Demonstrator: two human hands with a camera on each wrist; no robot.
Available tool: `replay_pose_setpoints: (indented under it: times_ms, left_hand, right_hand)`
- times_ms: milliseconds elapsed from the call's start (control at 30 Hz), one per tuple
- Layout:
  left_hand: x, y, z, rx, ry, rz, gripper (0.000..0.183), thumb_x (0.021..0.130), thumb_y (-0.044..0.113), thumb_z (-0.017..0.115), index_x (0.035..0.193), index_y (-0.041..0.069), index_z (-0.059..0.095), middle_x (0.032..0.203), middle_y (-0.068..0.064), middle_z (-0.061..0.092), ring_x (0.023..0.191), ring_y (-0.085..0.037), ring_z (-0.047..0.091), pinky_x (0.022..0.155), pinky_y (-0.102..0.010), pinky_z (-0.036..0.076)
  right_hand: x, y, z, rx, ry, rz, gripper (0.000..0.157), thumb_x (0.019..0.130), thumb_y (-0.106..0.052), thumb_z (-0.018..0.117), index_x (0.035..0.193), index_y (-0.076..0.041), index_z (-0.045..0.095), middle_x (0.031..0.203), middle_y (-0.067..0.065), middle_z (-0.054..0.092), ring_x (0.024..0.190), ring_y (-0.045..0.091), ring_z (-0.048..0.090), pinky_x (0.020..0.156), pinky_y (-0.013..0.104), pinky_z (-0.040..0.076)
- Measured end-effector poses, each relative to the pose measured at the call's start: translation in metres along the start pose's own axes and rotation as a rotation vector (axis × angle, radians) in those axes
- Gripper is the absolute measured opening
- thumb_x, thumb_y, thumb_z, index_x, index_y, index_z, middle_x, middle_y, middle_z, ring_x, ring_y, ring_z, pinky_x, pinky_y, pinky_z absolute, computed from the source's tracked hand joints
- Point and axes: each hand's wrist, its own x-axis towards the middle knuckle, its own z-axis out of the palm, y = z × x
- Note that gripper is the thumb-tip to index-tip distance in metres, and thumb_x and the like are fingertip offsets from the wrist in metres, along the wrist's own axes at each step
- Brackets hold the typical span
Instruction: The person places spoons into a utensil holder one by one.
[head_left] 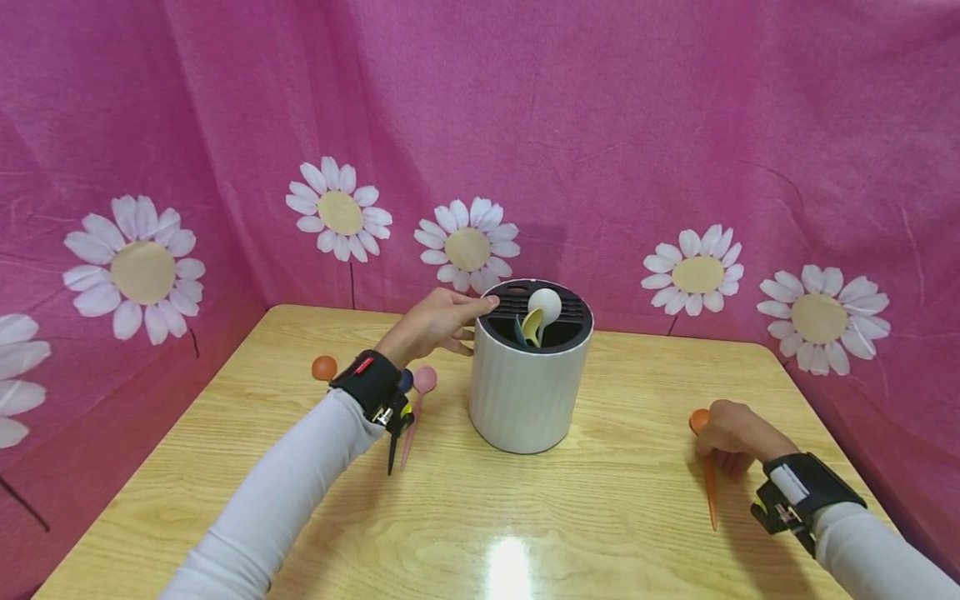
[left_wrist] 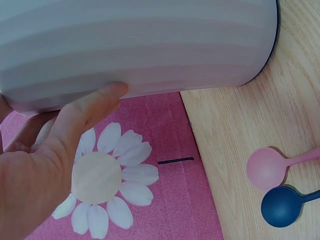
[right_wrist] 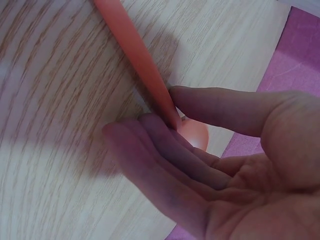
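A white ribbed utensil holder (head_left: 521, 400) with a black slotted top stands upright on the table. My left hand (head_left: 438, 321) holds its left side, thumb on the top rim and fingers (left_wrist: 107, 97) along the wall. Inside the holder are a white round-headed utensil (head_left: 545, 304), a yellow-green one (head_left: 531, 323) and a dark blue-green one (head_left: 520, 331). Off to the right, my right hand (head_left: 731, 433) pinches an orange spoon (head_left: 710, 492) between thumb and fingers, near the bowl. Its handle (right_wrist: 132, 47) points toward the table's front; the fingers partly cover the bowl.
Left of the holder lie a pink spoon (head_left: 424, 380) and a dark blue spoon (left_wrist: 281, 206), side by side. An orange rounded piece (head_left: 324, 367) shows farther left, partly behind the left wrist. A pink flowered cloth (head_left: 600, 150) hangs behind the wooden table (head_left: 600, 517) and along its sides.
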Motion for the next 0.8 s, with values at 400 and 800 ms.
replay_pose_setpoints:
  times_ms: [400,800]
  left_hand:
    - [0.0,0.0,0.0,0.008,0.007,0.006,0.05,0.1,0.042,0.063,0.132,0.004,0.067,0.144,-0.015,0.059,0.131,-0.041,0.058,0.096,-0.054,0.056]
    - [0.001,-0.001,-0.001,0.002,0.01,-0.004,0.049,0.1,0.042,0.063,0.13,0.004,0.068,0.142,-0.014,0.06,0.129,-0.039,0.059,0.096,-0.054,0.056]
  right_hand:
    - [0.003,-0.001,0.001,-0.019,0.021,-0.04,0.013,0.078,0.005,0.062,0.085,0.01,0.052,0.068,0.016,0.063,0.057,0.024,0.068,0.056,0.036,0.062]
    - [0.002,-0.016,0.003,-0.033,0.04,-0.075,0.016,0.076,0.005,0.063,0.085,0.007,0.05,0.071,0.017,0.058,0.055,0.022,0.065,0.054,0.033,0.061]
